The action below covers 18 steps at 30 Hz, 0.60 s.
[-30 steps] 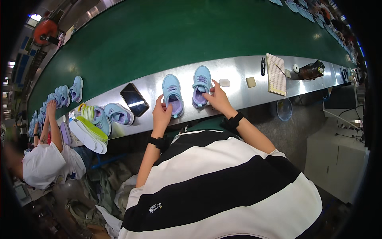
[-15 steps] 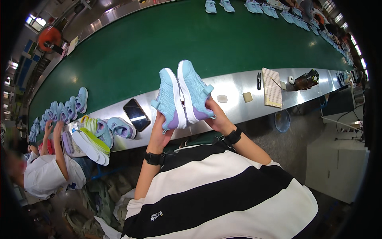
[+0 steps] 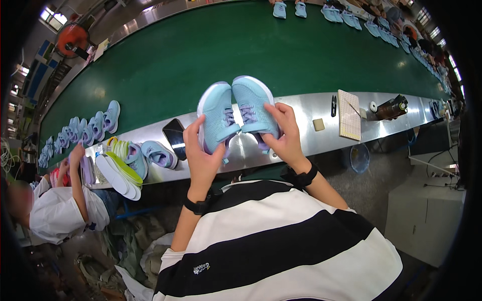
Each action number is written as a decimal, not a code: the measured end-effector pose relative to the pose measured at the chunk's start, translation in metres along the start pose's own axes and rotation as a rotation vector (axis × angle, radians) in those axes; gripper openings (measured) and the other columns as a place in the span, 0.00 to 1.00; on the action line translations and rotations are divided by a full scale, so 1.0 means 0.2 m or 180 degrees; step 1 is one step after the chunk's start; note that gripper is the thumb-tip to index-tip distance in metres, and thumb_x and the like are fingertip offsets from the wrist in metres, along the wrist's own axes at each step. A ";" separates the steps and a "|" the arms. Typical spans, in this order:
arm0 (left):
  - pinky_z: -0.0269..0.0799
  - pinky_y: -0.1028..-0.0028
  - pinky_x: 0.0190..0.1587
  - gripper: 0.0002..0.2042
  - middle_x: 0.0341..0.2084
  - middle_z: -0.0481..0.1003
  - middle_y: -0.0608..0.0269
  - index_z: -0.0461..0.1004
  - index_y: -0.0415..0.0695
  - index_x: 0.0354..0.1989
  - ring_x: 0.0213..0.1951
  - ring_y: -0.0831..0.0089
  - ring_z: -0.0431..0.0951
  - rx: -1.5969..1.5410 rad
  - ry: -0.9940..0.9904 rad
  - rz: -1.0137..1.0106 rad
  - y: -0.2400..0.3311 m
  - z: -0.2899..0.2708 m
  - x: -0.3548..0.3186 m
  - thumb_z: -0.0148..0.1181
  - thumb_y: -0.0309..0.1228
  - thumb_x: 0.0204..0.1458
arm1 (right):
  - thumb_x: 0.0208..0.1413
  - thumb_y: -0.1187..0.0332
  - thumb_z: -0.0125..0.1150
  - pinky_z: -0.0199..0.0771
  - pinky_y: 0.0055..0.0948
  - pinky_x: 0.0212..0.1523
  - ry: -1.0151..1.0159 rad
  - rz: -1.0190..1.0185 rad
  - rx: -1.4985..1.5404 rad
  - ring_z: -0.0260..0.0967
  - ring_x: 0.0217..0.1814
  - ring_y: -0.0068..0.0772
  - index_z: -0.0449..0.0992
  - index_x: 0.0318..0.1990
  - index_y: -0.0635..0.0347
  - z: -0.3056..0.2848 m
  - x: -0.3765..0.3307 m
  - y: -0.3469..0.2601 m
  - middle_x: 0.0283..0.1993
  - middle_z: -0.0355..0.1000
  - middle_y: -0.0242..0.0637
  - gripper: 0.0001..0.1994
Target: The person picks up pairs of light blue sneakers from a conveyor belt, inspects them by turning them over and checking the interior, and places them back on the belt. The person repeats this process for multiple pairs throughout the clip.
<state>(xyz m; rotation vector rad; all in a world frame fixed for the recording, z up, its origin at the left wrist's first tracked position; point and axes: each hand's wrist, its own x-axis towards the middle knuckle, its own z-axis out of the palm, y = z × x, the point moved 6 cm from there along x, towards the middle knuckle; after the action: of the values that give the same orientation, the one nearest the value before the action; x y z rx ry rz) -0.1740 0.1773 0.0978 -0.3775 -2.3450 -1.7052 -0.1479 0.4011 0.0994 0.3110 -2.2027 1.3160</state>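
Both light-blue sneakers, lifted off the steel bench (image 3: 321, 108) a second ago, are raised side by side: left hand (image 3: 201, 155) grips the left sneaker (image 3: 217, 118), right hand (image 3: 287, 138) the right sneaker (image 3: 253, 105).

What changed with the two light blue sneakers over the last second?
Both hands lifted the pair off the steel ledge: the left hand now holds the left light blue sneaker and the right hand the right light blue sneaker, raised side by side with uppers facing the camera. The black phone and notebook stayed put.
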 end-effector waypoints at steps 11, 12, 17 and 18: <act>0.65 0.71 0.55 0.31 0.51 0.73 0.55 0.52 0.43 0.67 0.53 0.71 0.72 -0.2502 -0.0360 -0.1806 -0.30 0.14 -0.02 0.58 0.41 0.61 | 0.60 0.56 0.60 0.62 0.30 0.49 -0.0872 0.2810 0.1961 0.61 0.50 0.24 0.50 0.71 0.49 0.23 -0.06 0.27 0.49 0.64 0.35 0.36; 0.65 0.72 0.55 0.30 0.52 0.73 0.55 0.54 0.42 0.67 0.52 0.71 0.72 -0.1992 -0.0375 -0.1994 -0.38 0.14 -0.06 0.56 0.42 0.62 | 0.60 0.55 0.59 0.62 0.30 0.49 -0.0928 0.2806 0.1878 0.61 0.49 0.24 0.50 0.72 0.49 0.24 -0.10 0.32 0.49 0.64 0.35 0.36; 0.69 0.73 0.49 0.24 0.47 0.75 0.57 0.71 0.39 0.57 0.46 0.71 0.74 0.0099 -0.0993 -0.1211 -0.73 0.19 -0.18 0.44 0.47 0.67 | 0.52 0.51 0.66 0.67 0.35 0.50 -0.2234 0.2163 -0.1167 0.67 0.49 0.38 0.63 0.67 0.56 0.29 -0.29 0.59 0.51 0.67 0.48 0.37; 0.69 0.73 0.48 0.24 0.45 0.76 0.57 0.72 0.39 0.56 0.45 0.71 0.75 -0.0354 -0.0840 -0.1286 -0.79 0.19 -0.20 0.43 0.47 0.67 | 0.53 0.54 0.66 0.67 0.36 0.51 -0.1764 0.1450 -0.0855 0.67 0.52 0.40 0.66 0.64 0.56 0.28 -0.23 0.56 0.52 0.67 0.47 0.33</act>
<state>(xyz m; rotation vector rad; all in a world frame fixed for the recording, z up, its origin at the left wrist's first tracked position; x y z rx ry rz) -0.1898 0.1639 -0.0687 -0.1591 -2.6638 -2.0839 -0.1795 0.4050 -0.0299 0.0705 -3.0204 1.2302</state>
